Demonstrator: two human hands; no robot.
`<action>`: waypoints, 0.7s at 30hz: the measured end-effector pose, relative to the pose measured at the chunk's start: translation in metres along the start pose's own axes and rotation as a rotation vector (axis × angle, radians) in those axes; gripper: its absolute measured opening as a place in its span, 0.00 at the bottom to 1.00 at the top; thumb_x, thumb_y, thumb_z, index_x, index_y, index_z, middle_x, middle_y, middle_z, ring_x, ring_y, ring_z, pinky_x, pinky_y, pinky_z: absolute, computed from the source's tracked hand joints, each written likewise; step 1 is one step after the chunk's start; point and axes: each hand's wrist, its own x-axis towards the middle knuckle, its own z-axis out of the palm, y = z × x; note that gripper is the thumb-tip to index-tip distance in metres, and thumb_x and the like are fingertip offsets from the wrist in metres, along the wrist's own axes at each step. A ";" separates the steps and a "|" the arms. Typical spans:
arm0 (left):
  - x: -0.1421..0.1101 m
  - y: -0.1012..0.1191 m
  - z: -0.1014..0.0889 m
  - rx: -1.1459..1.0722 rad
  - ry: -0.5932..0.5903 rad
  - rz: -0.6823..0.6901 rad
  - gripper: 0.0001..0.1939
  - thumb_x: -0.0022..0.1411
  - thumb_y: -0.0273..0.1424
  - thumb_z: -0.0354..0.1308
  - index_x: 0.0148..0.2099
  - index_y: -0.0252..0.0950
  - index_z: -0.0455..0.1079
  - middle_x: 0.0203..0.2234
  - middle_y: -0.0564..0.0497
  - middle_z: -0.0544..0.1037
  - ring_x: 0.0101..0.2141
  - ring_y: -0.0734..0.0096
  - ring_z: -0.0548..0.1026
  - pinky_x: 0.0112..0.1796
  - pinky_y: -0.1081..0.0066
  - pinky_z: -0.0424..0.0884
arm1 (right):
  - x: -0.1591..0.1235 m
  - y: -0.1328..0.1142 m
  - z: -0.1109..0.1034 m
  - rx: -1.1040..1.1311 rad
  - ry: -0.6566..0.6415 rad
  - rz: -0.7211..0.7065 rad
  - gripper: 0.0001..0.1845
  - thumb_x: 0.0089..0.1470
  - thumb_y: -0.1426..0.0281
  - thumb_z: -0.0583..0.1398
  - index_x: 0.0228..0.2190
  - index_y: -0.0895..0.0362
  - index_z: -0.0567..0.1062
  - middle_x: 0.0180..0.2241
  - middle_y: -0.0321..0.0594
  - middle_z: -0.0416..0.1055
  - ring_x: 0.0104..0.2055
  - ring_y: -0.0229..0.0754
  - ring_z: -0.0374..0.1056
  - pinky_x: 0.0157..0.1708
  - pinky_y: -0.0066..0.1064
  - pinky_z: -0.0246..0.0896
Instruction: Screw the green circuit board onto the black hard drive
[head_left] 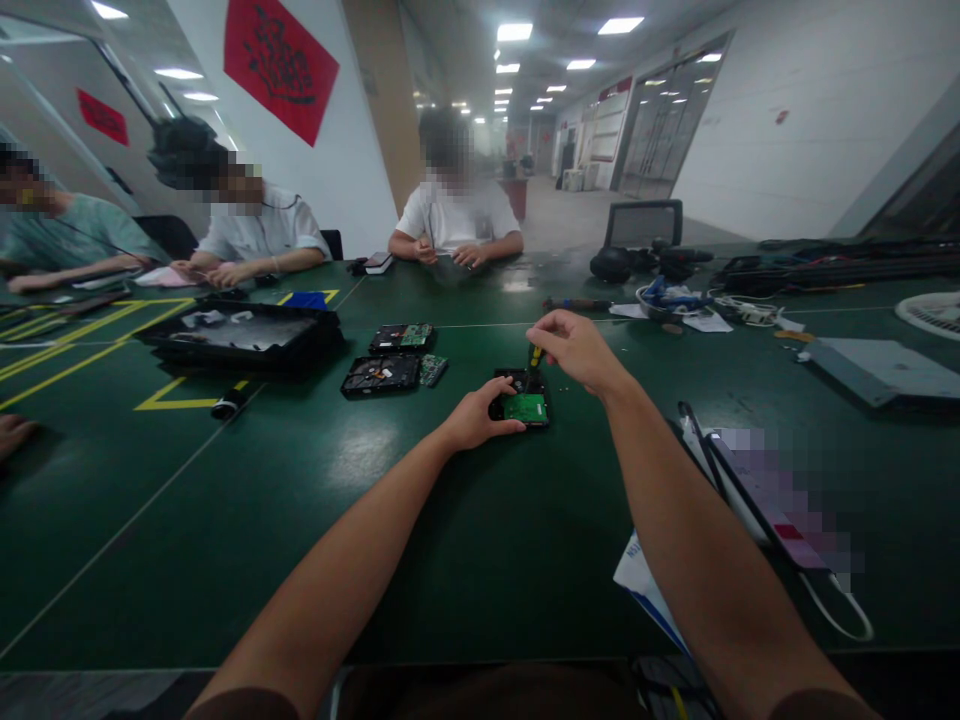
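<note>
A black hard drive [525,403] with a green circuit board on top lies on the dark green table [390,520] in front of me. My left hand [475,418] grips its left edge and holds it flat. My right hand [576,347] hovers above the drive's far side, pinching a small screwdriver [535,357] with a yellow and black handle, tip pointing down onto the drive.
Two more opened hard drives [382,374] and a loose green board [433,369] lie to the left, next to a black tray [240,338]. Three other people sit across the table. Papers and a cable [757,500] lie at right; tools and cables at far right.
</note>
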 end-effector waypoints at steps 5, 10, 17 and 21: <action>0.001 0.000 0.000 0.002 -0.010 -0.013 0.33 0.52 0.46 0.70 0.57 0.42 0.68 0.65 0.45 0.66 0.66 0.53 0.62 0.64 0.53 0.60 | -0.002 -0.004 0.001 0.073 -0.080 -0.005 0.13 0.61 0.58 0.59 0.37 0.54 0.75 0.37 0.41 0.76 0.24 0.33 0.64 0.23 0.29 0.58; 0.001 0.000 0.000 0.000 -0.007 -0.009 0.32 0.52 0.46 0.70 0.56 0.42 0.68 0.65 0.45 0.66 0.66 0.53 0.61 0.65 0.53 0.59 | -0.002 -0.004 0.001 0.045 -0.078 -0.026 0.13 0.60 0.57 0.60 0.38 0.54 0.77 0.31 0.38 0.74 0.26 0.36 0.65 0.26 0.30 0.59; 0.000 0.000 -0.001 -0.003 -0.004 0.004 0.32 0.52 0.46 0.70 0.57 0.42 0.68 0.64 0.45 0.67 0.66 0.54 0.63 0.64 0.55 0.60 | 0.000 0.000 0.000 0.036 -0.001 0.043 0.12 0.58 0.59 0.63 0.33 0.55 0.74 0.34 0.40 0.76 0.23 0.35 0.64 0.24 0.30 0.58; 0.000 -0.001 0.000 -0.007 0.005 0.015 0.33 0.52 0.46 0.70 0.57 0.41 0.67 0.64 0.45 0.67 0.65 0.53 0.64 0.64 0.54 0.61 | -0.001 -0.002 0.001 0.110 -0.075 0.028 0.13 0.62 0.57 0.59 0.38 0.54 0.74 0.39 0.42 0.77 0.22 0.33 0.66 0.21 0.29 0.56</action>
